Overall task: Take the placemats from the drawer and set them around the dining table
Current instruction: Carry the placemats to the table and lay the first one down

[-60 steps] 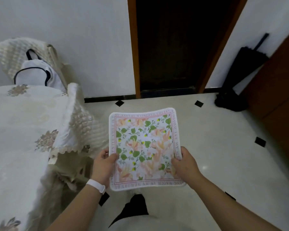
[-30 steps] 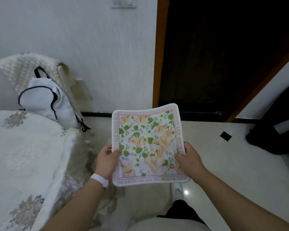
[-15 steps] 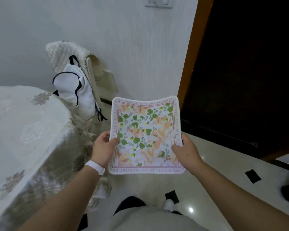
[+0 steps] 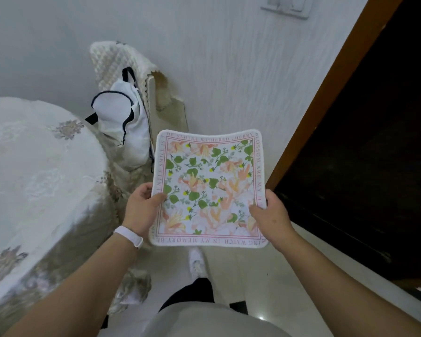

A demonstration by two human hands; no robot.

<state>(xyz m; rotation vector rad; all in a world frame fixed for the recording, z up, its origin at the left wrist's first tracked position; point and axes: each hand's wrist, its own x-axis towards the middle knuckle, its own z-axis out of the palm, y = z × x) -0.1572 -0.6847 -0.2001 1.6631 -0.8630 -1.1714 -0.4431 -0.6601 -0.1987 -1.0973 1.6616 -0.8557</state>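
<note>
Both hands gripping the square floral fabric placemat [image 4: 210,188]: left hand [image 4: 141,209] pinching its left edge, right hand [image 4: 271,216] its right edge, held beside the cream-clothed tabletop [image 4: 34,171].

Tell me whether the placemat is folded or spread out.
Spread out: the placemat shows its whole floral face and all four borders.

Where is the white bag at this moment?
Head view, upper left of centre: the white bag hangs on the covered chair, between the table and the wall.
</note>
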